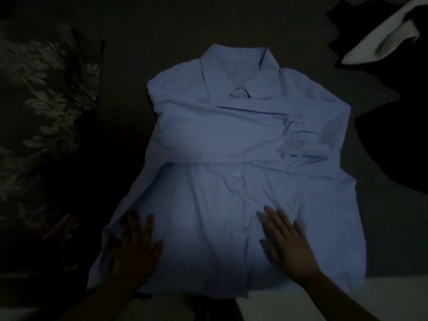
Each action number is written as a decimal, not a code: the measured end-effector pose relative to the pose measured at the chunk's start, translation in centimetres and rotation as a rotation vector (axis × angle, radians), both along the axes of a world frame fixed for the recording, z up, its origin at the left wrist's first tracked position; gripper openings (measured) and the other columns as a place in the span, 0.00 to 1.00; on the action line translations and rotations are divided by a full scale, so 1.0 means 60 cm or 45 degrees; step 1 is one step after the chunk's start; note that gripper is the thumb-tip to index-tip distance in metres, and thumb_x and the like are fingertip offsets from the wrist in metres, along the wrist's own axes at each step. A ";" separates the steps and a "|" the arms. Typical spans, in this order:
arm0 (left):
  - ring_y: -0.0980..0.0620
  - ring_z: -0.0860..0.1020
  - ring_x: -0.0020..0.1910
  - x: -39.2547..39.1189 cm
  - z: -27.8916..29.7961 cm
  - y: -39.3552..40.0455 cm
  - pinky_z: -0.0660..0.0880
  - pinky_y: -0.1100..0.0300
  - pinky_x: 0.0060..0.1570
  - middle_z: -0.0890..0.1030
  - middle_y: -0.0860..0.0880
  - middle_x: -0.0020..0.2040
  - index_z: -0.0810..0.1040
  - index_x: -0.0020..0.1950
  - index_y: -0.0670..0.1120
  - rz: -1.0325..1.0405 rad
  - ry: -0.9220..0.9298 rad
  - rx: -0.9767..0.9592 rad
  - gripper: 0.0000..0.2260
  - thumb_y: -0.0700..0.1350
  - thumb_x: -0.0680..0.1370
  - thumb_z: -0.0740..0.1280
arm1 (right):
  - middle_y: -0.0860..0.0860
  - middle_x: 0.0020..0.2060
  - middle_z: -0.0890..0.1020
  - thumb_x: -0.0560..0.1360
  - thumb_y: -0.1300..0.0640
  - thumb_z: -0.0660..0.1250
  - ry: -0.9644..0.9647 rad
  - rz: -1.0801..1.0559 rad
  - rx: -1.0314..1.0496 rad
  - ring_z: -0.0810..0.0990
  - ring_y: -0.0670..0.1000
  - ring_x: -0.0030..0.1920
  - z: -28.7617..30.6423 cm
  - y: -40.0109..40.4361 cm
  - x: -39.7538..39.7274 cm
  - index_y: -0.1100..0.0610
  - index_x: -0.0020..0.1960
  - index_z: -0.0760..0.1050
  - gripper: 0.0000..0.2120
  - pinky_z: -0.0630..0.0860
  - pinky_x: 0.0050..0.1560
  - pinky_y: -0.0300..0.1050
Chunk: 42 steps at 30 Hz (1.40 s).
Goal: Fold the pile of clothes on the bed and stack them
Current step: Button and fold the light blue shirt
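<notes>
Both hands lie flat, fingers straight, on the lower half of the blue shirt (243, 158), gripping nothing: left hand (135, 249) near the shirt's left edge, right hand (287, 239) just right of the button line. Shirt lies face up mid-bed (162, 24), collar (238, 72) far from the person, hem nearest, long axis running straight away from the hands; sleeves already crossed over the chest. Likely next fold is hem up toward collar, both hands equally near. Room ahead looks open; patterned pillow (46, 107) sits left, dark clothes (393, 147) and a white garment (389, 35) right, all apart from the shirt.
</notes>
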<state>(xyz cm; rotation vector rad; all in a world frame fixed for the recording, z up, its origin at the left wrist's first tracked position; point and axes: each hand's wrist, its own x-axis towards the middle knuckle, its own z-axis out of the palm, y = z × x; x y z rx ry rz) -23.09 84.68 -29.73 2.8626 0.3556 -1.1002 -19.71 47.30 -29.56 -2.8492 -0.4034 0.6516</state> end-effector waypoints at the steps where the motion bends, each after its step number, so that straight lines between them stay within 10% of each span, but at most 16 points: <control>1: 0.29 0.64 0.65 -0.005 -0.003 0.006 0.67 0.27 0.51 0.63 0.31 0.71 0.56 0.76 0.46 -0.018 -0.038 0.006 0.33 0.63 0.78 0.37 | 0.49 0.74 0.62 0.77 0.40 0.54 -0.019 -0.066 0.026 0.61 0.53 0.73 0.004 -0.009 -0.007 0.48 0.76 0.55 0.29 0.65 0.65 0.55; 8: 0.28 0.64 0.64 -0.067 0.029 0.042 0.45 0.35 0.69 0.68 0.33 0.68 0.68 0.70 0.43 -0.151 -0.184 0.105 0.29 0.55 0.73 0.54 | 0.65 0.62 0.72 0.75 0.52 0.64 0.168 -0.879 -0.179 0.73 0.66 0.59 0.018 -0.140 -0.101 0.66 0.65 0.69 0.24 0.74 0.56 0.60; 12: 0.29 0.57 0.69 -0.069 0.035 0.046 0.54 0.33 0.62 0.62 0.34 0.72 0.71 0.70 0.44 -0.162 -0.228 0.140 0.28 0.50 0.71 0.68 | 0.64 0.67 0.69 0.76 0.60 0.65 0.400 -0.763 -0.166 0.70 0.64 0.65 0.035 -0.155 -0.117 0.67 0.69 0.66 0.24 0.68 0.64 0.55; 16: 0.33 0.47 0.74 -0.053 0.063 0.029 0.55 0.39 0.69 0.45 0.40 0.77 0.52 0.77 0.51 -0.098 -0.140 0.202 0.29 0.53 0.79 0.59 | 0.64 0.61 0.76 0.78 0.59 0.62 0.406 -0.770 -0.104 0.74 0.63 0.61 0.051 -0.144 -0.107 0.68 0.63 0.72 0.17 0.69 0.62 0.52; 21: 0.27 0.68 0.64 -0.070 0.051 0.016 0.59 0.30 0.60 0.71 0.32 0.66 0.78 0.61 0.40 -0.278 -0.181 0.106 0.28 0.41 0.62 0.78 | 0.64 0.49 0.81 0.80 0.59 0.59 0.386 -0.652 -0.003 0.80 0.62 0.50 0.049 -0.089 -0.112 0.69 0.52 0.77 0.14 0.74 0.54 0.51; 27: 0.35 0.56 0.73 -0.091 0.063 -0.002 0.53 0.39 0.69 0.55 0.36 0.75 0.54 0.77 0.43 0.295 -0.348 0.172 0.34 0.47 0.75 0.67 | 0.62 0.49 0.79 0.76 0.59 0.59 0.255 -0.479 0.237 0.78 0.62 0.51 0.049 0.037 -0.132 0.67 0.54 0.77 0.14 0.72 0.50 0.46; 36: 0.33 0.64 0.66 -0.111 0.061 0.081 0.61 0.41 0.64 0.63 0.31 0.69 0.57 0.74 0.35 0.729 -0.394 0.268 0.33 0.50 0.77 0.66 | 0.58 0.44 0.77 0.70 0.46 0.65 0.209 -0.209 0.175 0.79 0.58 0.40 0.039 0.215 -0.185 0.57 0.48 0.79 0.16 0.77 0.35 0.47; 42: 0.38 0.72 0.62 -0.089 0.053 0.086 0.68 0.48 0.63 0.71 0.37 0.66 0.63 0.71 0.39 0.934 -0.420 -0.192 0.24 0.47 0.79 0.63 | 0.62 0.55 0.78 0.66 0.52 0.72 -0.072 -0.273 0.082 0.79 0.63 0.53 0.035 0.236 -0.159 0.62 0.53 0.79 0.19 0.78 0.46 0.53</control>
